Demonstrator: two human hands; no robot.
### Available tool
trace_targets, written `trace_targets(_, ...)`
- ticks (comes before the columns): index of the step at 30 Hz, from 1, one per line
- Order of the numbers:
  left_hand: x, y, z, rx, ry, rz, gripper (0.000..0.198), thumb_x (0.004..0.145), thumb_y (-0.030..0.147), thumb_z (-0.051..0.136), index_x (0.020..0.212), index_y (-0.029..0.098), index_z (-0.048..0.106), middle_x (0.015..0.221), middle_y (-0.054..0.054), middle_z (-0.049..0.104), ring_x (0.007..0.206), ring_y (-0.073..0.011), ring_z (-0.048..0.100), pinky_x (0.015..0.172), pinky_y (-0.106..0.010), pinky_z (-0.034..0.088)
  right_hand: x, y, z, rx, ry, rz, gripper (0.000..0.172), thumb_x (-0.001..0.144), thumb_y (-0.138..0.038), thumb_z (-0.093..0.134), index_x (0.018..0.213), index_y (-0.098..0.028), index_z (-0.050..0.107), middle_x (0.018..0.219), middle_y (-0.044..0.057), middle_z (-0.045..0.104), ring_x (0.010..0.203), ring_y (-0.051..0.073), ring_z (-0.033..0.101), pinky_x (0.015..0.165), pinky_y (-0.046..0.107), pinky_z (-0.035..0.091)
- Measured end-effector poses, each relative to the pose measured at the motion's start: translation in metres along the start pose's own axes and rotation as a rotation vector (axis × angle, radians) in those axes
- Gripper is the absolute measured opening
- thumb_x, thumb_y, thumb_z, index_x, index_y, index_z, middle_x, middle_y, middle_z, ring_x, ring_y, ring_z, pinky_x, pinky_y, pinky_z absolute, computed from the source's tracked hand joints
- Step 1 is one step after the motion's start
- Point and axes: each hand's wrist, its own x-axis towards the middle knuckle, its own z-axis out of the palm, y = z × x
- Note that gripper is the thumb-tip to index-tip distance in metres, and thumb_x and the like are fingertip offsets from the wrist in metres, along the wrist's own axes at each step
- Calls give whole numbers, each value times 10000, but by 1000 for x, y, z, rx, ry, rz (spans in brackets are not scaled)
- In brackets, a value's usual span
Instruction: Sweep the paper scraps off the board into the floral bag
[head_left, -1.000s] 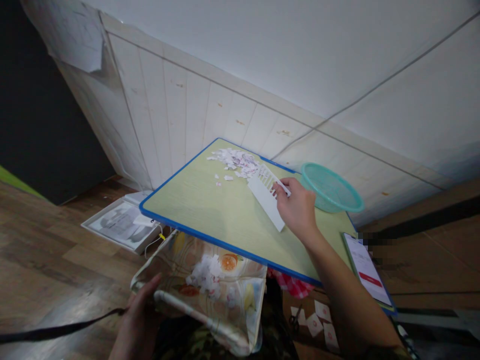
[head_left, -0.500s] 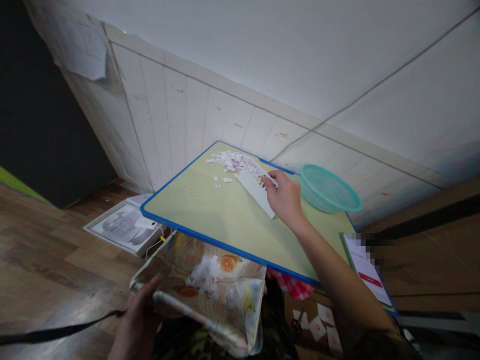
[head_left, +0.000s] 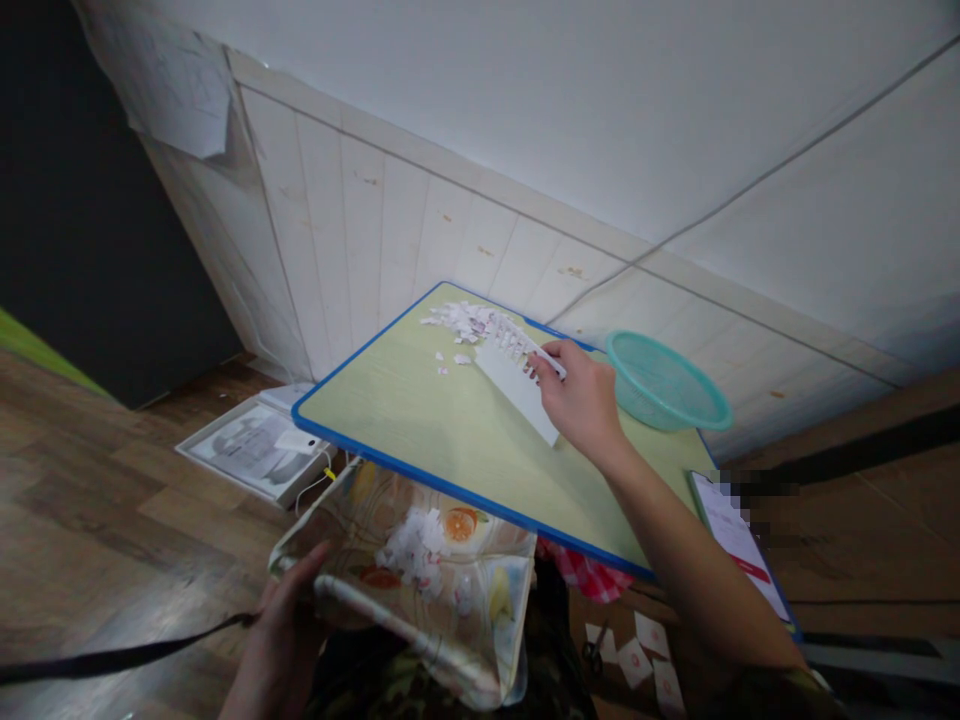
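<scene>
My right hand point(head_left: 581, 395) is closed on a white comb-like piece point(head_left: 514, 340) over the table. A flat white panel point(head_left: 517, 395) lies against its toothed edge; whether the two are joined I cannot tell. Just beyond its far end spreads a heap of torn paper scraps point(head_left: 463, 320), with a few loose bits nearer me. My left hand point(head_left: 289, 620) grips the near left rim of a fruit-patterned tray point(head_left: 480, 640), below the table's front edge. White paper scraps point(head_left: 411, 548) rest in that tray. Part of the left fingers is hidden.
The pale green table point(head_left: 390, 400) has a blue rim. A turquoise plastic basket point(head_left: 664, 385) stands at its back right, a clipboard point(head_left: 739, 540) at the right end. Below lie scissors point(head_left: 592, 655) and paper cards point(head_left: 635, 663). An open white box point(head_left: 251, 445) sits on the floor.
The whole view has shifted slightly to the right. My right hand with the white comb-like piece has barely moved over the table. My left hand keeps its hold on the tray.
</scene>
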Motion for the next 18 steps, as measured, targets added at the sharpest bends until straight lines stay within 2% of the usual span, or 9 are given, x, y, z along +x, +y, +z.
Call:
trace_targets(4, -3, 5, 5, -12, -18, -68, 422, 604, 426, 897, 976, 255, 795, 939, -19, 796, 797, -259, 727, 548, -304, 575, 18, 6, 13, -55, -25, -2, 195, 1009, -282, 578, 1071, -193, 740, 953, 116, 825, 849, 311, 765, 755, 365, 486)
trace_targets(7, -4, 7, 8, -4, -25, -79, 423, 632, 427, 893, 1002, 242, 804, 962, -38, 801, 808, -271, 733, 558, -315, 584, 19, 8, 17, -43, -67, -19, 188, 1001, -275, 591, 1075, -188, 741, 966, 118, 824, 853, 308, 764, 744, 358, 481)
trace_targets(12, -2, 3, 4, -2, -17, -5, 370, 596, 439, 910, 903, 254, 818, 988, -25, 786, 841, -256, 718, 584, -310, 606, 3, 2, 5, 31, -72, -69, 151, 982, -287, 623, 1042, -215, 742, 967, 83, 824, 805, 269, 760, 747, 341, 492)
trace_targets(15, -1, 2, 3, -15, -8, 11, 388, 570, 422, 917, 912, 266, 821, 1072, -29, 789, 922, -277, 719, 595, -312, 616, -2, -1, -2, 59, -54, -91, 144, 978, -302, 631, 1027, -224, 742, 968, 74, 824, 811, 260, 763, 762, 338, 501)
trace_targets(18, -4, 5, 6, -22, -4, -7, 387, 591, 402, 903, 941, 260, 817, 1077, -36, 794, 937, -293, 730, 595, -322, 618, 2, -1, 1, 62, -34, -85, 145, 978, -298, 627, 1024, -220, 740, 941, 74, 823, 803, 262, 763, 760, 339, 503)
